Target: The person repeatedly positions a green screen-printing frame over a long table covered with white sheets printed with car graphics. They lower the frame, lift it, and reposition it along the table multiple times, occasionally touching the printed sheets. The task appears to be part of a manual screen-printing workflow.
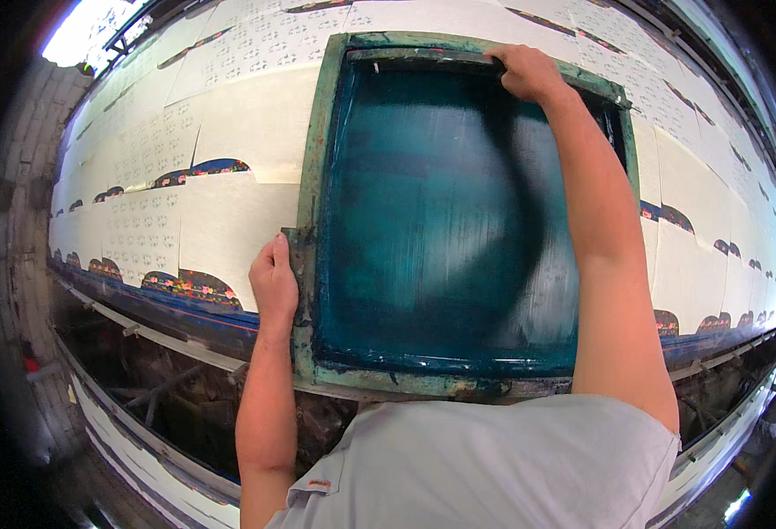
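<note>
A large screen-printing frame (310,167) with worn green wooden edges lies flat in front of me. Its teal mesh (441,203) looks wet and streaky, with darker ink along the near edge. Along the inside of the far edge runs a long squeegee (419,55). My right hand (526,72) reaches across the frame and is closed on that bar, right of its middle; some fingers are hidden. At the left edge, my left hand (275,282) grips the frame beside a small dark tab, thumb uppermost and the other fingers mostly out of sight.
Pale printed sheets (247,115) with small patterns and dark floral, curved shapes cover the long table. A blue strip (141,295) borders its near side. Below run a rail (176,344) and dark supports. A brick wall (40,167) stands at the left.
</note>
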A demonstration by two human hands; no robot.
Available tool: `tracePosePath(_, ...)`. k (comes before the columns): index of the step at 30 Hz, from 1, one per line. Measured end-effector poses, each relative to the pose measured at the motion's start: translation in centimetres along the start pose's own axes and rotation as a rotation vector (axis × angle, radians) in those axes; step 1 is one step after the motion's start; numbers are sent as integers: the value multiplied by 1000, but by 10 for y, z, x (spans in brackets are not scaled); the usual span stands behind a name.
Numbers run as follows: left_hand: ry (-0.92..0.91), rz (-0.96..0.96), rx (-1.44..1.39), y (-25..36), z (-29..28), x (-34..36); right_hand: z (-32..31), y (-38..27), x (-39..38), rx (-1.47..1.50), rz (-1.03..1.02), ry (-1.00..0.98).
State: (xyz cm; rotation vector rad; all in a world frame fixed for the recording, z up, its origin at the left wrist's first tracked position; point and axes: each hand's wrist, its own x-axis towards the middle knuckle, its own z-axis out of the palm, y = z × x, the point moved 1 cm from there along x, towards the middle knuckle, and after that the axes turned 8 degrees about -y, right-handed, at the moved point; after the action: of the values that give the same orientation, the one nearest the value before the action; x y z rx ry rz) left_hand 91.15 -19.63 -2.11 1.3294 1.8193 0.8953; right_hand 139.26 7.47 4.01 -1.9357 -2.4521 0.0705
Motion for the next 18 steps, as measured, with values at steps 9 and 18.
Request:
tracePosePath(9,-60,9,63,7,-6,3,-23,-66,-108,87,-32,-257)
tracePosePath(18,-106,83,131,-3,-4,14,-9,-156,-293,134,6,-267)
